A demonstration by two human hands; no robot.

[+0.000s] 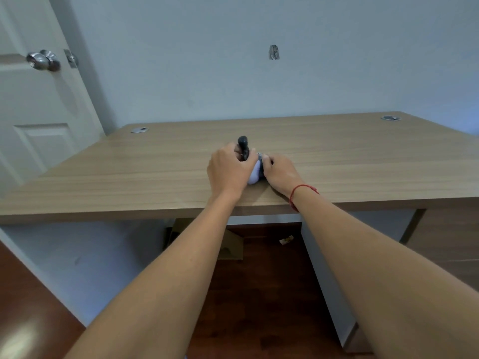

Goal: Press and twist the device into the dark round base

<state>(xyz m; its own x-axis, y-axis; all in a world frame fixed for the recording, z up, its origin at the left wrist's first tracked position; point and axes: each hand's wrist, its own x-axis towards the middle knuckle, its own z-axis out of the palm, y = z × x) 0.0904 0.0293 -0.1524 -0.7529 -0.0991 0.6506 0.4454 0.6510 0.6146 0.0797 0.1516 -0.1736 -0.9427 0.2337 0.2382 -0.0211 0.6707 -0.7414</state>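
Note:
Both my hands meet at the middle of a wooden desk [337,156], near its front edge. My left hand [228,169] grips a dark grey handle-like object [243,146] that sticks up above the fingers. A pale, rounded white object [254,174] lies on the desk between my hands. My right hand [280,172], with a red string on its wrist, holds that object's right side, where a dark part shows. My fingers hide most of both things, and I cannot tell how they join.
Two round cable grommets [139,130] [391,118] sit at the desk's back corners. A white door with a metal knob [42,60] stands at the left. Under the desk lie a cardboard piece [233,244] and a small scrap [286,239] on the dark wood floor.

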